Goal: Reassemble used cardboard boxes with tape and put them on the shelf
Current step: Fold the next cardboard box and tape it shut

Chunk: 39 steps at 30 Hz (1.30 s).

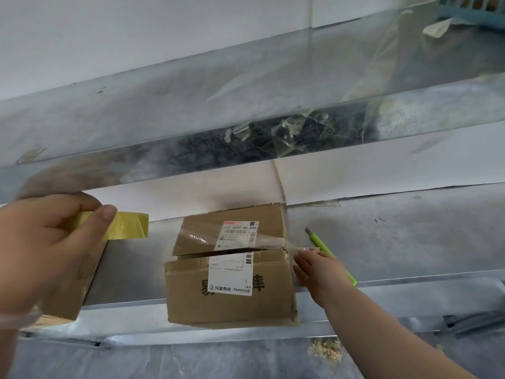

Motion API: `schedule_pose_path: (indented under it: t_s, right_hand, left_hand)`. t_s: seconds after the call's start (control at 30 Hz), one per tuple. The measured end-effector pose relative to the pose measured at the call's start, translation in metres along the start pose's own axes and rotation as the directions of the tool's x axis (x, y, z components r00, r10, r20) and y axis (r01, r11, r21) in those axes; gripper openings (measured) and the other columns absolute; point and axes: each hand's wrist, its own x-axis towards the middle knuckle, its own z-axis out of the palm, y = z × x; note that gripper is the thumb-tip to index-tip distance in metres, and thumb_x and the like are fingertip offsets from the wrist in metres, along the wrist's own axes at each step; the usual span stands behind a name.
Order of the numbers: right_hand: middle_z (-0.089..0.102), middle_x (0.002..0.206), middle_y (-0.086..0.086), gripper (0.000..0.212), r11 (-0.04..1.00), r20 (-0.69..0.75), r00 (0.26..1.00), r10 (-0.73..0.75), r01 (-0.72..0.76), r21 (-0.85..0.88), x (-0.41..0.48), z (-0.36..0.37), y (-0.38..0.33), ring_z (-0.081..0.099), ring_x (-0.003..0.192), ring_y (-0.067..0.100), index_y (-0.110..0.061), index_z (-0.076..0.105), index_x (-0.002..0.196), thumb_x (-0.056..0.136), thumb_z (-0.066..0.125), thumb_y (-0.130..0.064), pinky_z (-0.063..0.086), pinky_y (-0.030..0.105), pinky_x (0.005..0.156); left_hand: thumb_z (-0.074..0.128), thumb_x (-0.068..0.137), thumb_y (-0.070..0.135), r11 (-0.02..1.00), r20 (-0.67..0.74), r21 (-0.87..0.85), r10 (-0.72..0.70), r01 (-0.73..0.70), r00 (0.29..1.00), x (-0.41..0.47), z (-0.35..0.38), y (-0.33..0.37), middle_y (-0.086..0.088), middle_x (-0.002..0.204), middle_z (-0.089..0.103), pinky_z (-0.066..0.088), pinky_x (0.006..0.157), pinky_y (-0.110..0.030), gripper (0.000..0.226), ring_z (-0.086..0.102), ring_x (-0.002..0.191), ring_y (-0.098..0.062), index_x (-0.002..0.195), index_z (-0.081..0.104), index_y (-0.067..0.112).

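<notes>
A brown cardboard box [229, 299] with a white shipping label sits on the metal shelf [382, 242], its top flaps slightly apart. A strip of clear tape [207, 239] runs from the yellowish tape roll [131, 225] across the box top to its right edge. My left hand [46, 247] grips the roll up at the left. My right hand [319, 269] presses the tape's end against the box's right side with flat fingers.
A green utility knife [328, 250] lies on the shelf just behind my right hand. A second cardboard box [79, 283] stands at the left under my left hand. An upper shelf [191, 105] overhangs. A blue basket [472, 6] sits top right.
</notes>
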Motion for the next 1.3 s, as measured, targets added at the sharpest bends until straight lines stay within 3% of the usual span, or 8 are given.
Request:
schedule_pose_path:
  t_s: [0.33,0.63,0.8,0.9,1.0,1.13,1.2,1.3]
  right_hand:
    - [0.062,0.089,0.008,0.045,0.967,-0.035,0.995,-0.095,0.084,-0.239,0.022,-0.004,0.017,0.061,0.072,0.017,-0.008,0.056,0.126,0.086,0.075,-0.014,0.051,0.03,0.063]
    - [0.054,0.104,0.013,0.081,0.984,-0.067,0.996,-0.064,0.052,-0.168,0.028,-0.007,0.023,0.055,0.07,0.019,-0.023,0.039,0.145,0.078,0.083,-0.013,0.047,0.026,0.047]
    - [0.061,0.112,0.014,0.076,0.945,-0.118,0.982,-0.146,0.103,-0.312,0.023,-0.004,0.025,0.062,0.084,0.026,-0.019,0.042,0.142,0.079,0.084,-0.02,0.056,0.037,0.069]
    - [0.057,0.093,0.003,0.081,0.819,-0.166,0.947,-0.274,0.14,-0.557,0.017,-0.003,0.019,0.061,0.091,0.027,-0.018,0.037,0.141,0.076,0.085,-0.022,0.058,0.045,0.082]
    - [0.054,0.084,0.004,0.055,0.66,-0.126,0.879,-0.459,0.242,-0.711,0.001,-0.005,0.012,0.06,0.076,0.021,-0.017,0.045,0.13,0.085,0.076,-0.018,0.053,0.032,0.063]
    - [0.058,0.109,-0.006,0.041,0.387,0.242,0.629,-0.739,0.69,-0.612,-0.029,-0.007,0.011,0.06,0.1,0.014,-0.026,0.056,0.122,0.086,0.072,-0.038,0.052,0.025,0.081]
    - [0.05,0.131,-0.023,0.058,0.194,0.515,0.547,-0.66,0.787,-0.586,-0.041,-0.002,0.005,0.048,0.122,-0.002,-0.039,0.051,0.133,0.08,0.065,-0.058,0.041,0.015,0.101]
    - [0.023,0.148,-0.035,0.073,-0.041,0.664,0.602,-0.444,0.727,-0.686,-0.05,0.009,-0.006,0.021,0.144,-0.005,-0.05,0.031,0.145,0.082,0.066,-0.057,0.022,0.021,0.116]
  left_hand:
    - [0.048,0.087,0.071,0.999,0.045,-0.01,0.054,-0.053,0.998,0.006,0.003,0.007,0.007,0.071,0.067,0.054,0.068,-0.047,0.049,0.066,0.074,-0.017,0.1,0.067,0.027]
    - [0.047,0.088,0.071,0.996,0.054,0.013,0.089,-0.089,0.995,0.009,0.003,0.003,0.006,0.066,0.065,0.053,0.065,-0.043,0.049,0.063,0.069,-0.015,0.096,0.067,0.027]
    - [0.046,0.086,0.072,0.993,0.039,0.025,0.113,-0.114,0.993,0.009,0.002,0.006,0.006,0.07,0.065,0.053,0.064,-0.046,0.047,0.063,0.072,-0.014,0.096,0.066,0.031]
    - [0.044,0.086,0.073,0.992,0.026,0.016,0.124,-0.124,0.992,0.01,0.002,0.008,0.005,0.07,0.065,0.052,0.066,-0.047,0.042,0.062,0.074,-0.016,0.09,0.064,0.037]
    - [0.044,0.086,0.073,0.99,0.024,-0.011,0.141,-0.141,0.99,0.01,0.003,0.009,0.006,0.069,0.065,0.053,0.065,-0.047,0.043,0.063,0.072,-0.016,0.09,0.065,0.035]
    - [0.044,0.086,0.074,0.986,0.02,-0.051,0.161,-0.159,0.987,0.01,0.003,0.011,0.004,0.067,0.064,0.052,0.064,-0.045,0.041,0.062,0.07,-0.018,0.088,0.063,0.038]
    - [0.043,0.087,0.074,0.982,0.02,-0.059,0.18,-0.179,0.983,0.01,0.002,0.014,0.006,0.067,0.063,0.052,0.063,-0.042,0.039,0.061,0.067,-0.016,0.085,0.062,0.04]
    - [0.04,0.085,0.076,0.976,0.003,-0.065,0.208,-0.207,0.978,0.009,0.0,0.023,0.013,0.075,0.064,0.052,0.062,-0.038,0.041,0.06,0.063,-0.015,0.083,0.061,0.041]
